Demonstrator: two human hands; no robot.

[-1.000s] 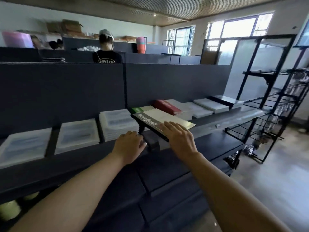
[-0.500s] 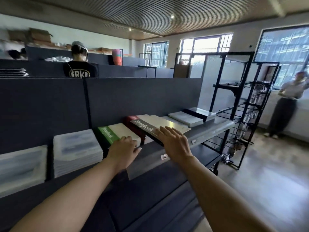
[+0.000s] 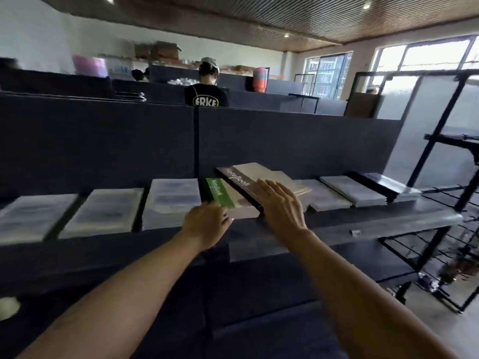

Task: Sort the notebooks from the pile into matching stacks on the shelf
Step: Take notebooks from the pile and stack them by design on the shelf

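Note:
A dark-spined notebook (image 3: 261,177) with a cream cover lies on a stack on the grey shelf (image 3: 375,220). My right hand (image 3: 281,208) rests flat on its near corner, fingers straight. Just left of it sits a stack topped by a green-spined notebook (image 3: 220,194). My left hand (image 3: 207,222) touches that stack's front edge with loosely curled fingers. Whether the left hand grips anything is unclear.
Plastic-wrapped pale notebook stacks line the shelf at left (image 3: 106,212) and right (image 3: 350,190). A dark partition (image 3: 285,141) backs the shelf. A black wire rack (image 3: 445,229) stands at the right. A person in a black shirt (image 3: 207,92) is behind the partition.
The dark-spined notebook has gone from overhanging the shelf's front to lying further back on the stack right of the green one. Both hands followed it. The camera view shifted.

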